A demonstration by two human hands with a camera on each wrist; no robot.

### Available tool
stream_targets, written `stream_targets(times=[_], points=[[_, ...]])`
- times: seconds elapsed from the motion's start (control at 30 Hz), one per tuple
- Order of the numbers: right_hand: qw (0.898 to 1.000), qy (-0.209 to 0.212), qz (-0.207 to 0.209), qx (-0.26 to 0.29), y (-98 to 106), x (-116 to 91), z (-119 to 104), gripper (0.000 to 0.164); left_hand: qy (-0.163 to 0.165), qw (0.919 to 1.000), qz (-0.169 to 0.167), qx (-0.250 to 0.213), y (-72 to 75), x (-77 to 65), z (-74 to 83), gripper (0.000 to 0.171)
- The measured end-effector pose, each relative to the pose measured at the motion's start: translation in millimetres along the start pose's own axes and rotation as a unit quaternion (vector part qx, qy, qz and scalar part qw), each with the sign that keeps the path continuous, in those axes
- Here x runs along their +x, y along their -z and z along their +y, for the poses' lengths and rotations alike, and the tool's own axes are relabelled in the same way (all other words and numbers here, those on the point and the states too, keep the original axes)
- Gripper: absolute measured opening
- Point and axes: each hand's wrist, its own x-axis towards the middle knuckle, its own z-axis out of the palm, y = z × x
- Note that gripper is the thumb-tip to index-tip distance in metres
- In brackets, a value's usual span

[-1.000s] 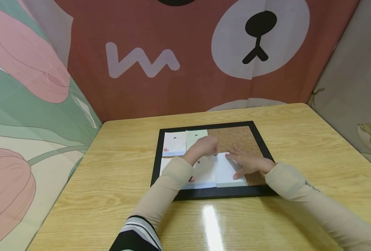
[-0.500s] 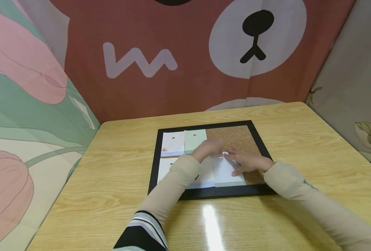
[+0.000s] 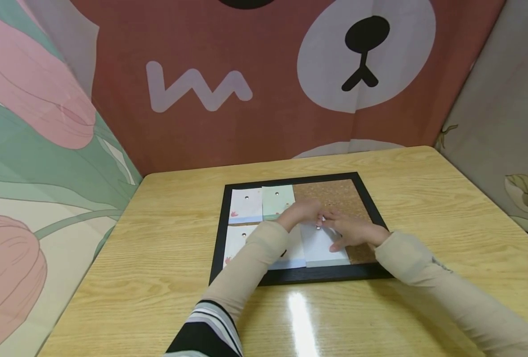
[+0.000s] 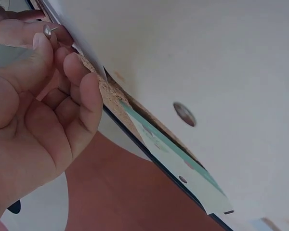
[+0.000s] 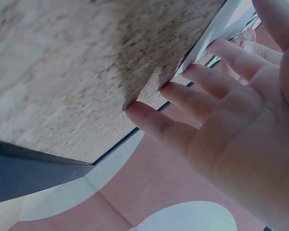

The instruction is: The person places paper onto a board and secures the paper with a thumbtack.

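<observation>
My left hand pinches a silver thumbtack between thumb and fingertip, its thin point showing in the left wrist view. The tack is close over the upper edge of a white note sheet that lies on a cork board. Spread over the sheet's right part is my right hand. Its straight fingertips press at the sheet's edge and on the cork in the right wrist view. Both hands' fingertips nearly meet at the sheet's upper edge.
Other sheets fixed with tacks cover the board's left: a white one, a green one, a lower left one and one beside it. A black frame surrounds the cork. The board lies on a wooden table before a printed cloth.
My left hand has moved right, over the green sheet's corner toward the right hand, bringing the thumbtack to the white sheet's upper edge. My right hand stays nearly in place.
</observation>
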Motion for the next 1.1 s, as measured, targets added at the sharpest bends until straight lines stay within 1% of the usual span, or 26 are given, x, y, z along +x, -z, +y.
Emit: stream_targets(times=[0.13, 0.3, 0.4, 0.57, 0.77, 0.97, 1.1], points=[[1.000, -0.002, 0.001, -0.002, -0.6, -0.5, -0.2, 0.072, 0.000, 0.9998, 0.001, -0.019, -0.7, -0.5, -1.3, 0.009], [1.000, -0.014, 0.002, 0.014, -0.1, 0.3, -1.6, 0.082, 0.002, 0.9989, 0.001, -0.046, -1.7, -2.0, -3.7, 0.009], [1.000, -0.018, 0.003, 0.023, 0.1, 0.2, -1.6, 0.085, 0.003, 0.9988, 0.001, -0.048, -2.8, -1.6, -4.2, 0.011], [0.999, -0.019, 0.000, 0.029, 0.7, -0.8, -1.6, 0.084, -0.001, 0.9987, 0.003, -0.051, -5.0, 1.2, -4.2, 0.019], [0.999, -0.025, -0.002, 0.024, -0.3, 0.5, -1.9, 0.082, 0.008, 0.9984, 0.000, -0.055, -7.4, 4.0, -3.7, 0.025], [0.999, -0.031, -0.004, 0.025, 0.1, 1.2, -2.1, 0.083, 0.016, 0.9979, -0.002, -0.063, -8.6, 5.2, -3.8, 0.022], [0.999, -0.032, -0.005, 0.023, -0.1, 1.4, -2.3, 0.083, 0.020, 0.9983, 0.002, -0.054, -8.0, 5.3, -2.2, 0.020]])
